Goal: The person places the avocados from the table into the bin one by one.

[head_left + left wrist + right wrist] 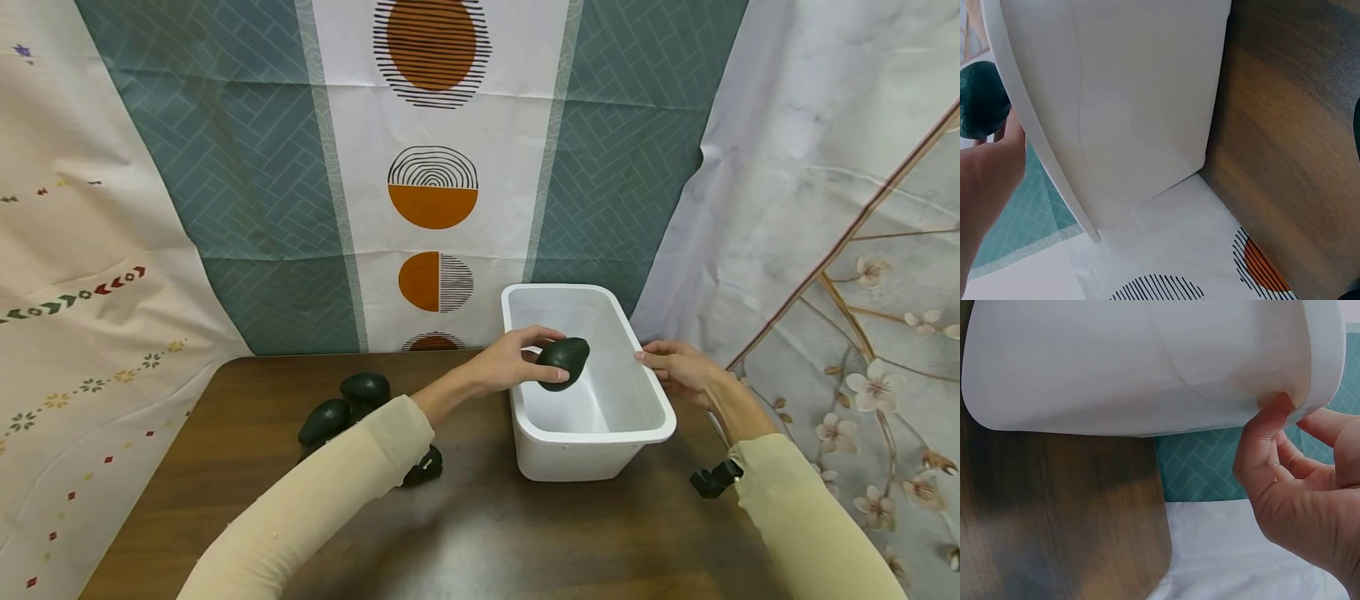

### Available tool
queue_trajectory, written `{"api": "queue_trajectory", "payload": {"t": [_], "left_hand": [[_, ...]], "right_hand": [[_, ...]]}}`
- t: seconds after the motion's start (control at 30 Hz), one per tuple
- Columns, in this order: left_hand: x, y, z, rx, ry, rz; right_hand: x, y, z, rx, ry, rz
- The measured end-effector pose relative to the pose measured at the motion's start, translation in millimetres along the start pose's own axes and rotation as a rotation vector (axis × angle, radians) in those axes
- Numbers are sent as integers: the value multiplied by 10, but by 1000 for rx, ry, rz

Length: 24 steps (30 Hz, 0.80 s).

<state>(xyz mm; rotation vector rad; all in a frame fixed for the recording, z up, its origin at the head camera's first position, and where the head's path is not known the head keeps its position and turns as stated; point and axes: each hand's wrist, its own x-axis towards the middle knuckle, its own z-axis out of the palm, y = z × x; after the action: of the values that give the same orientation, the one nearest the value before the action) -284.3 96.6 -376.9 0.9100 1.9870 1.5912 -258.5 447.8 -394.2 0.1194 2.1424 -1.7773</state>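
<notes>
My left hand (517, 360) grips a dark green avocado (566, 363) over the opening of a white plastic bin (596, 437). In the left wrist view the same avocado (982, 100) shows beyond the bin's rim, with the hand (991, 169) around its near side. My right hand (686, 372) holds the bin's right rim, thumb on top and fingers beneath it. The right wrist view has that hand (1304, 462) pinching the rim from outside. Several more avocados (365, 388) lie on the table left of the bin, partly hidden by my left forearm.
The brown wooden table (480, 533) carries the bin near its back edge. A patterned curtain (442, 125) hangs right behind it, and a floral cloth (847, 333) hangs on the right. A black strap end (716, 479) sticks out from my right sleeve.
</notes>
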Motion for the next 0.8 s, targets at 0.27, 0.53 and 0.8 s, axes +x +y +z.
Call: {"api": "queue_trajectory", "payload": {"t": [0.27,0.53,0.8], "left_hand": [[-19,19,8,9,-26,-15],[-18,12,2,-7,-46,-6],[-28,11,-10,8,-47,-10]], "right_hand": [[-9,-8,3,0,0,10],[-25,-2,-5,0,-2,12],[-26,-10,4,11,-11,7]]}}
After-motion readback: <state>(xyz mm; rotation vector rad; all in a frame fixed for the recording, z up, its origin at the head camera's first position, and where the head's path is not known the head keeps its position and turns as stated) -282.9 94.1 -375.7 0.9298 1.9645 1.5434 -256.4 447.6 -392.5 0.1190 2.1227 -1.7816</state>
